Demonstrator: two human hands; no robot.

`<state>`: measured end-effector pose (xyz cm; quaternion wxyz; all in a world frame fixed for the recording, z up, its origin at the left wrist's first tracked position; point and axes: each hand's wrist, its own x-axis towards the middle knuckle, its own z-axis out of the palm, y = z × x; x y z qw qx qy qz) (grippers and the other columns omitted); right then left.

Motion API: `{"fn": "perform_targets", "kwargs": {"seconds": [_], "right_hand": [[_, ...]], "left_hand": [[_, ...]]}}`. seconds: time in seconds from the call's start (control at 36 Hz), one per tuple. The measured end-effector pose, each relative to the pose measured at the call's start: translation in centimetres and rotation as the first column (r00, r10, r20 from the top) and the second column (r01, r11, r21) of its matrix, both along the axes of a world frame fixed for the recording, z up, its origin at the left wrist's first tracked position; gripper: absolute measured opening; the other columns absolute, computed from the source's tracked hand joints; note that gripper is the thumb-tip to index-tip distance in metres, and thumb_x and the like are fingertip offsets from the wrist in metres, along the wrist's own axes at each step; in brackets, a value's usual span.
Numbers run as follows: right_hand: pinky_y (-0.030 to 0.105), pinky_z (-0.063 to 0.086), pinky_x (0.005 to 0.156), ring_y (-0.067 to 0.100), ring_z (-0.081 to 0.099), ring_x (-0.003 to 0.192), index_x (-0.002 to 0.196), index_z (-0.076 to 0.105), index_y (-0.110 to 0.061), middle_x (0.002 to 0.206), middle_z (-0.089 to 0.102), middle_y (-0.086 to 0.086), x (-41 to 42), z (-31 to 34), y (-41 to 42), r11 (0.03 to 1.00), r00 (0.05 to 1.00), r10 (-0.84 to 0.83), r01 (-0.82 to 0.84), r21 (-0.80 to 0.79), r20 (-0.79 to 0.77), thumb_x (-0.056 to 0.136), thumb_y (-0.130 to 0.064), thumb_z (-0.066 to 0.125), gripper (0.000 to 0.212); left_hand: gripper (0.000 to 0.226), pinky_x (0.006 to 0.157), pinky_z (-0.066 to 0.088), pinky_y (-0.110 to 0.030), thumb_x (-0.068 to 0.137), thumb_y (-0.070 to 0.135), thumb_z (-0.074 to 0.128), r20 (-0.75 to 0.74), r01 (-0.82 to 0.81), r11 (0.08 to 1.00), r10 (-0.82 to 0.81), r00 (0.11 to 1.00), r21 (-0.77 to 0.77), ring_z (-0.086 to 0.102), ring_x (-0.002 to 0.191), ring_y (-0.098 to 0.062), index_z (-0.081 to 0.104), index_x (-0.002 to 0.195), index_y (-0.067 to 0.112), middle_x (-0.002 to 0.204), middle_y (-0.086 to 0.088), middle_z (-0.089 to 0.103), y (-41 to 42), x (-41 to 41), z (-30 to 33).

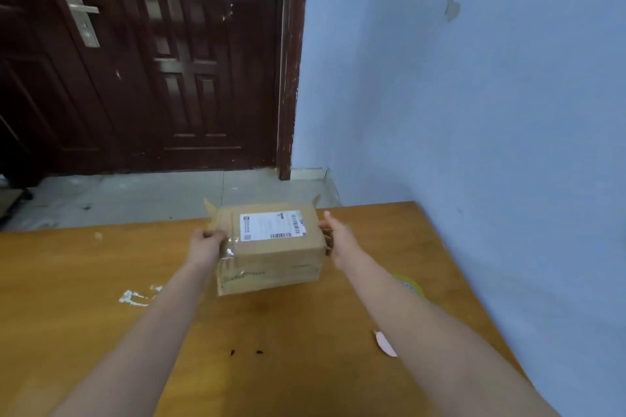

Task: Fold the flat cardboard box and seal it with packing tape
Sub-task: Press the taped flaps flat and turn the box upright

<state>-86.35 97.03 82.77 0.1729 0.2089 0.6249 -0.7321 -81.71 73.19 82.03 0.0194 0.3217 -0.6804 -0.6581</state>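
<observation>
Head view shows the cardboard box [271, 247] already raised into its block shape and resting on the wooden table [101, 281] toward the far edge, its white shipping label [272, 226] facing up. Both arms reach out straight, one to each end of the box. The left hand [207, 242] curls its fingers round the left end, where a loose flap [213, 213] stands up and a shiny strip of clear tape [230, 249] crosses the corner. The right hand [333, 234] lies against the right end with the thumb raised and the fingers tucked behind the edge; whether they grip a flap there cannot be told, as they are hidden. By the look of it the folding is nearly done and the end flaps are the step in hand; next they need pressing shut and holding flat while tape goes across the seam. A yellowish roll [411, 284], likely the packing tape, peeks out just beyond the right forearm, so one hand would have to let go to fetch it.
</observation>
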Motion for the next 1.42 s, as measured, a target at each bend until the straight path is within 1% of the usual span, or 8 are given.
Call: {"fn": "perform_targets", "kwargs": {"seconds": [0.14, 0.28, 0.56, 0.67, 0.89, 1.08, 1.25, 1.42], "right_hand": [[0.028, 0.048, 0.062, 0.017, 0.062, 0.075, 0.105, 0.053, -0.01, 0.091, 0.065, 0.004, -1.2, 1.2, 0.4, 0.998, 0.994, -0.059, 0.058, -0.008, -0.089, 0.094, -0.033, 0.052, 0.026], [0.033, 0.049, 0.077, 0.017, 0.062, 0.086, 0.101, 0.064, -0.021, 0.096, 0.067, 0.002, -1.2, 1.3, 0.7, 0.999, 0.99, -0.049, 0.046, -0.026, -0.135, 0.097, -0.042, 0.04, 0.032], [0.027, 0.032, 0.069, 0.008, 0.052, 0.086, 0.115, 0.056, -0.02, 0.113, 0.059, 0.001, 3.0, -4.5, 2.2, 0.998, 1.0, -0.023, 0.022, 0.067, 0.019, 0.099, -0.043, 0.022, 0.044], [0.041, 0.029, 0.1, 0.025, 0.054, 0.111, 0.131, 0.049, -0.015, 0.127, 0.055, 0.007, 3.9, -6.4, 3.8, 0.997, 0.989, -0.02, 0.009, 0.076, 0.149, 0.101, -0.044, 0.016, 0.052], [0.031, 0.042, 0.08, 0.024, 0.059, 0.093, 0.096, 0.064, -0.012, 0.1, 0.065, 0.008, 0.9, -2.9, 5.8, 0.884, 0.975, -0.034, 0.132, 0.449, -0.219, 0.101, -0.033, 0.029, 0.041], [0.018, 0.037, 0.06, 0.008, 0.052, 0.08, 0.093, 0.059, -0.021, 0.088, 0.056, -0.009, -2.1, 1.7, 2.9, 0.492, 0.721, 0.584, 0.051, 0.869, -0.373, 0.095, -0.026, 0.041, 0.018], [0.039, 0.051, 0.083, 0.021, 0.058, 0.1, 0.107, 0.065, -0.018, 0.111, 0.063, 0.001, -1.6, 0.8, -0.7, 0.079, 0.457, 0.889, -0.207, 0.975, 0.025, 0.093, -0.026, 0.042, 0.028], [0.034, 0.052, 0.075, 0.021, 0.06, 0.091, 0.106, 0.065, -0.017, 0.106, 0.067, 0.001, -0.9, -0.8, -1.2, 0.076, 0.468, 0.877, -0.367, 0.927, 0.113, 0.093, -0.026, 0.038, 0.032]], "left_hand": [[0.022, 0.081, 0.043, -0.035, 0.087, -0.001, 0.058, -0.169, -0.01, 0.999, 0.005, 0.986, -0.031, 0.054, 0.096, -0.023, 0.044, 0.082, 0.014, 0.107, -0.008, 0.057, 0.2, -0.6, 0.9], [0.053, 0.08, 0.052, -0.034, 0.08, -0.015, 0.057, -0.253, 0.028, 0.992, -0.058, 0.966, -0.119, 0.053, 0.1, -0.017, 0.044, 0.123, 0.012, 0.113, 0.0, 0.052, 0.6, -0.2, 0.2], [0.062, 0.085, 0.049, -0.038, 0.08, -0.015, 0.053, 0.0, 0.204, 0.961, -0.208, 0.978, -0.188, 0.05, 0.112, -0.019, 0.04, 0.129, 0.02, 0.123, -0.002, 0.054, 2.5, 4.9, -6.0], [0.067, 0.088, 0.043, -0.039, 0.084, -0.016, 0.046, 0.045, 0.283, 0.952, -0.279, 0.959, -0.119, 0.042, 0.124, -0.022, 0.033, 0.14, 0.019, 0.129, 0.002, 0.046, 2.0, 6.3, -7.2], [0.024, 0.073, 0.041, -0.034, 0.096, 0.006, 0.038, -0.096, -0.217, 0.963, 0.204, 0.974, -0.158, 0.053, 0.096, -0.027, 0.051, 0.117, 0.008, 0.115, -0.011, 0.059, 0.3, 4.5, -4.3], [0.018, 0.077, 0.047, -0.037, 0.093, 0.019, 0.044, -0.154, -0.072, 0.717, -0.05, 0.987, -0.693, 0.054, 0.093, -0.023, 0.056, 0.105, 0.013, 0.104, -0.005, 0.058, 2.0, 1.1, 1.0], [0.041, 0.104, 0.026, -0.035, 0.091, 0.04, 0.047, 0.339, 0.483, 0.108, -0.582, 0.739, -0.869, 0.042, 0.123, -0.016, 0.048, 0.128, 0.021, 0.13, 0.003, 0.052, 5.6, 0.3, 1.0], [0.049, 0.109, 0.025, -0.037, 0.09, 0.026, 0.05, 0.517, 0.563, -0.086, -0.526, 0.675, -0.822, 0.039, 0.127, -0.023, 0.035, 0.135, 0.017, 0.138, -0.002, 0.044, 6.7, 1.6, -1.4]]}}
